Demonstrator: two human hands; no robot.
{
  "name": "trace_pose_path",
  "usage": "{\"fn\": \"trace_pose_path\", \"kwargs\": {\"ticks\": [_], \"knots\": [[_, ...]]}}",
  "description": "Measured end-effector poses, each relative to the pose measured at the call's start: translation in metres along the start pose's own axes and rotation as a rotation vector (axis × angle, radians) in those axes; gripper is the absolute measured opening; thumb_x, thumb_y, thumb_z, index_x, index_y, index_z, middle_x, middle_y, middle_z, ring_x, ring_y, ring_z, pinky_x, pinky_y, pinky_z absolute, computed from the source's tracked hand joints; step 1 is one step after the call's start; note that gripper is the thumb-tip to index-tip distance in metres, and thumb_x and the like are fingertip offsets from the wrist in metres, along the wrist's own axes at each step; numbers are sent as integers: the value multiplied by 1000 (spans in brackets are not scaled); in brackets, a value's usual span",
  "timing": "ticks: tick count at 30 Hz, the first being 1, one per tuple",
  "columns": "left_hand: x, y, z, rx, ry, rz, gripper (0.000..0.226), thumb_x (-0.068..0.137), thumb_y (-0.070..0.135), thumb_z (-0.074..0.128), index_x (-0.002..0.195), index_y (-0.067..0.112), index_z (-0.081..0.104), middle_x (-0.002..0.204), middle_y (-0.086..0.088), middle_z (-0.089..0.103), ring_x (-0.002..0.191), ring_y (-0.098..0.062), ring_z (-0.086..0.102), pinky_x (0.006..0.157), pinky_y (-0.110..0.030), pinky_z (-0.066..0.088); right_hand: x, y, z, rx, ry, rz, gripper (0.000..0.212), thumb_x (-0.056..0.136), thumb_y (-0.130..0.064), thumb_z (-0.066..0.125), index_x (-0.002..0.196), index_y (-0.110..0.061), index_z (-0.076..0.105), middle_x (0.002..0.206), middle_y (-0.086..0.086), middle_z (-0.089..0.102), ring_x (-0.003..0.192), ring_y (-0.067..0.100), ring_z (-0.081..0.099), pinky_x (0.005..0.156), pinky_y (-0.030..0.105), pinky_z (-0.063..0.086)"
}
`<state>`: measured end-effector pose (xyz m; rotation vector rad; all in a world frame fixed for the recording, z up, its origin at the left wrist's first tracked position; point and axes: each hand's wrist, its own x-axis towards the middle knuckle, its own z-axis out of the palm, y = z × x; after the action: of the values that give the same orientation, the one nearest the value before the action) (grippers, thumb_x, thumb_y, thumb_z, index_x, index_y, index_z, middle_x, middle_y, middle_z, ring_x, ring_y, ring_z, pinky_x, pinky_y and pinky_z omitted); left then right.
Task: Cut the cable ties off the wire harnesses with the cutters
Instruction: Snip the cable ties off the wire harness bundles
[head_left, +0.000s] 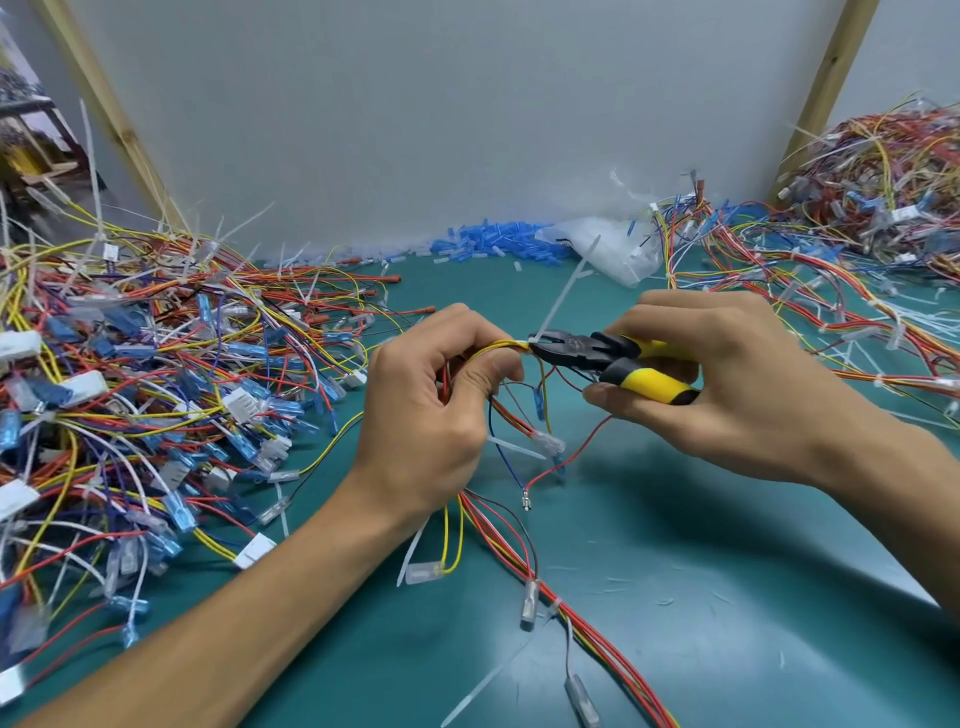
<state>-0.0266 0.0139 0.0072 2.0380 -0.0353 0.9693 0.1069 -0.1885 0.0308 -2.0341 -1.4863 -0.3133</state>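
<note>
Left hand (431, 410) curls around thin red-yellow wire bundle (498, 349) above green mat (727, 597). Right hand (727, 374) grips rubbery yellow-black cutters (613, 361), steel tips touching white plastic tie (563, 296).

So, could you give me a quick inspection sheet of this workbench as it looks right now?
surface: teal mat, wires spread over both sides.
job's things: cutters, nose at a white cable tie on the held harness.
clutter: blue sleeves, plastic bag, tie offcuts.
grippers: left hand grips the harness; right hand grips the cutters.
cables: tangled heap at left, second heap at right.
surroundings: grey wall, wooden post.
</note>
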Motion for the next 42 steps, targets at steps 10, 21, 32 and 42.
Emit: {"fn": "trace_pose_path", "kwargs": {"ticks": [10, 21, 32, 42], "knots": [[-1, -1, 1, -4, -20, -13, 19, 94, 6, 63, 76, 10, 68, 66, 13, 51, 59, -8, 47, 59, -20, 32, -1, 1, -3, 21, 16, 5, 14, 90, -37, 77, 86, -23, 77, 68, 0, 63, 61, 24, 51, 54, 35, 40], [-1, -1, 0, -41, -20, -32, 20, 95, 8, 63, 76, 10, 68, 63, 14, 50, 56, -5, 45, 57, -17, 31, 0, -2, -3, -10, 20, -3, 19, 90, -45, 74, 89, -26, 75, 73, -4, 61, 64, 20, 54, 55, 39, 42], [-1, 0, 1, -28, -14, -29, 19, 94, 9, 64, 75, 9, 68, 65, 11, 51, 58, -8, 46, 58, -23, 32, 1, 1, -3, -15, 34, 10, 16, 91, -43, 78, 94, -27, 76, 77, -7, 59, 67, 18, 55, 56, 36, 44], [-1, 1, 1, -35, -20, -25, 19, 95, 10, 64, 76, 9, 68, 66, 10, 51, 58, -10, 46, 58, -25, 32, -1, 0, -4, 11, 67, 0, 15, 91, -28, 79, 80, -18, 75, 63, 8, 57, 59, 26, 45, 51, 39, 36]]}}
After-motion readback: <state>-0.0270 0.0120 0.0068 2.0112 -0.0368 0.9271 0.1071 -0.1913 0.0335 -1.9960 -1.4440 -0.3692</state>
